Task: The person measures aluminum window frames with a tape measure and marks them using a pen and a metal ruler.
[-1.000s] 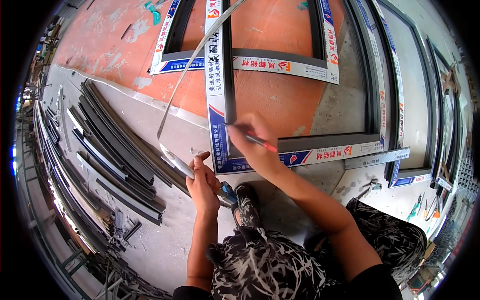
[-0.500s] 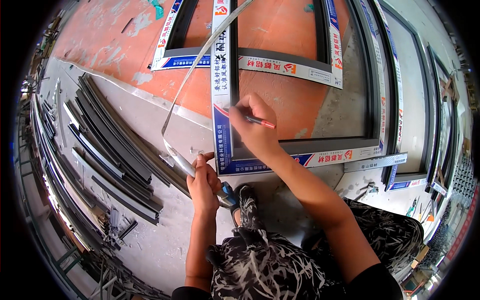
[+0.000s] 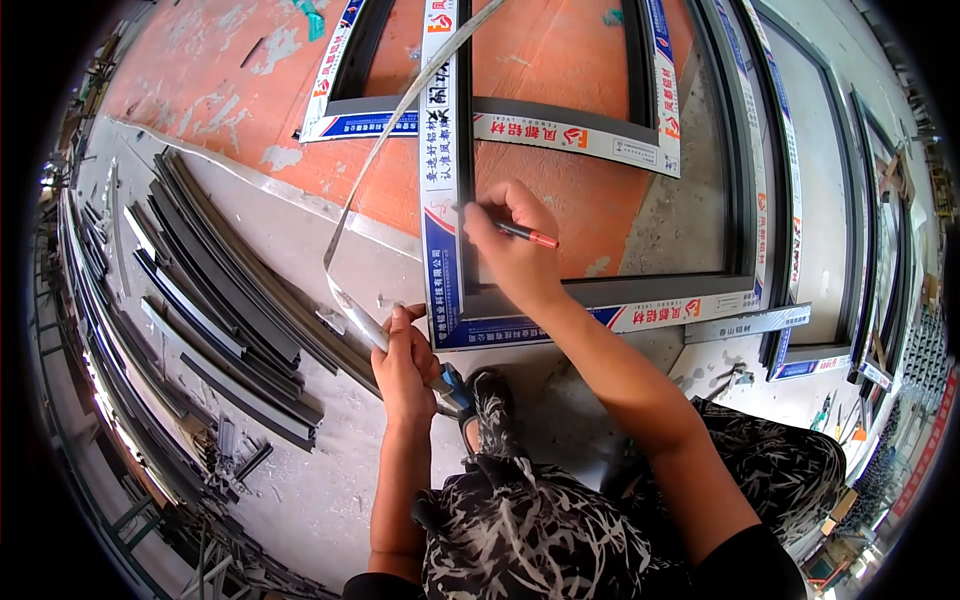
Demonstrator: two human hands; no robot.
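Observation:
My right hand (image 3: pixel 515 235) is closed round a red-and-black marker pen (image 3: pixel 530 235), above the inner edge of a dark metal window frame (image 3: pixel 600 292). Beside its fingers, the frame's printed white-and-blue protective film (image 3: pixel 440 185) bears a thin reddish mark. Closed at the frame's lower left corner, my left hand (image 3: pixel 405 370) grips a long pale strip (image 3: pixel 345 215) that looks like a tape measure's blade. It bends sharply, then runs up across the frame. A blue object (image 3: pixel 456 388), perhaps the tape's case, shows beside that hand, partly hidden.
Long dark metal profiles (image 3: pixel 225 290) lie on the floor to the left. More frames (image 3: pixel 845 200) lie at the right, near a short metal piece (image 3: pixel 745 326) and hand tools (image 3: pixel 825 412). An orange sheet (image 3: pixel 230 110) lies beneath the frame. My foot (image 3: pixel 490 400) is near its corner.
My right hand has shifted slightly right with the pen, off the printed film, so the reddish mark shows more. My left hand holds nearly the same place.

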